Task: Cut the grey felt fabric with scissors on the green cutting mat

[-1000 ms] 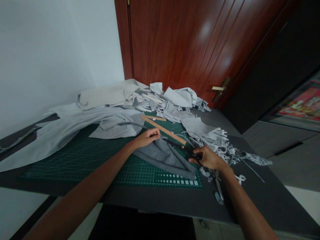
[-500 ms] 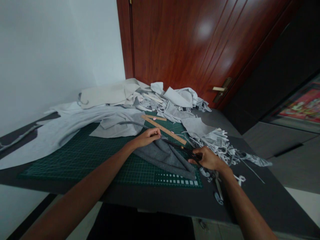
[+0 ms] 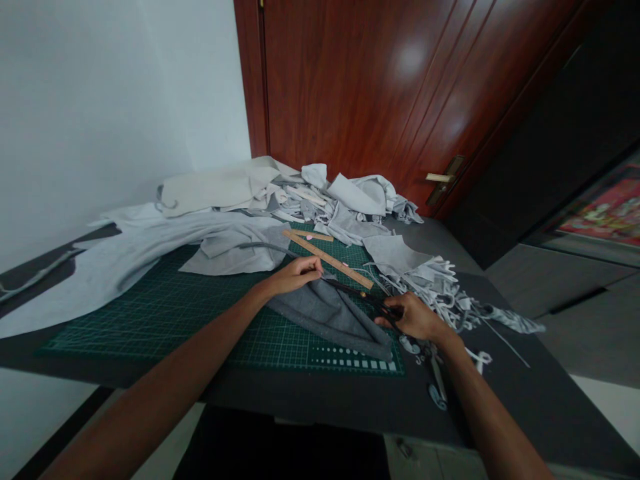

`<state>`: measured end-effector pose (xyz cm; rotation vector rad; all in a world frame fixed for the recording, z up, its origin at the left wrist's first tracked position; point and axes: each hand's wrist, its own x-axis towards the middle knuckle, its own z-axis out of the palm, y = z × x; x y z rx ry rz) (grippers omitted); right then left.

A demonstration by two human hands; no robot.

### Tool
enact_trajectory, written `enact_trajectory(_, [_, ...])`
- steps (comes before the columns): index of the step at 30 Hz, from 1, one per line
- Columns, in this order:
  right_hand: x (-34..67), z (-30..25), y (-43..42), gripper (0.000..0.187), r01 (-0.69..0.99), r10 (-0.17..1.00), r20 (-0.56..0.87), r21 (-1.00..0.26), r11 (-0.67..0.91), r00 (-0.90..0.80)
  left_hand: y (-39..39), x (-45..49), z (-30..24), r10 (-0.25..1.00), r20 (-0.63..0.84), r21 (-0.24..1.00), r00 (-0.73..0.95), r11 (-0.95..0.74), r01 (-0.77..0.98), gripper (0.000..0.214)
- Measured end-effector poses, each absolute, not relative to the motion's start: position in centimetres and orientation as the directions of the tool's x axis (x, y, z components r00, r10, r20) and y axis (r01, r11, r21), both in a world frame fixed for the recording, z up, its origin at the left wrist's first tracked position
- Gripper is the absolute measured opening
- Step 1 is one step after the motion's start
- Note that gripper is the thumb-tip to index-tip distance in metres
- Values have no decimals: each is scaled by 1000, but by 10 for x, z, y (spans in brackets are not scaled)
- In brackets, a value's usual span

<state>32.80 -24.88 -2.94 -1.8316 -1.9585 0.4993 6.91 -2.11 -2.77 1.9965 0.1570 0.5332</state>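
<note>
My left hand (image 3: 301, 272) pinches the upper edge of a dark grey piece of fabric (image 3: 330, 312), which lies folded over the green cutting mat (image 3: 280, 347). In my right hand (image 3: 414, 316) are black scissors (image 3: 370, 297), fingers wrapped round the handles. The blades point left toward my left hand and lie along the fabric's upper edge; their tips are hard to make out. A narrow dark grey strip (image 3: 265, 245) runs from near my left hand over a light grey cloth piece (image 3: 235, 253).
Two wooden rulers (image 3: 330, 260) lie on the mat behind the scissors. Light cloth (image 3: 135, 247) spreads across the left, with cream fabric (image 3: 215, 190) behind. Offcuts (image 3: 435, 280) heap at the right. Small tools (image 3: 436, 380) lie near my right wrist. A wooden door (image 3: 345, 87) stands behind the table.
The scissor handles have drawn slightly closer together in my right hand. My left hand and the dark grey fabric stay practically in place.
</note>
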Motion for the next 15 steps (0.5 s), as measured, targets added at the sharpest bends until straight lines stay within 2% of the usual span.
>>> enact_trajectory(7, [325, -30, -248, 49, 834, 997, 38, -547, 74, -63, -20, 69, -28, 325, 282, 912, 903, -384, -146, 22])
enact_trajectory(15, [328, -33, -248, 51, 834, 996, 47, -544, 92, -79, -16, 70, -30, 339, 272, 908, 901, -401, -123, 21])
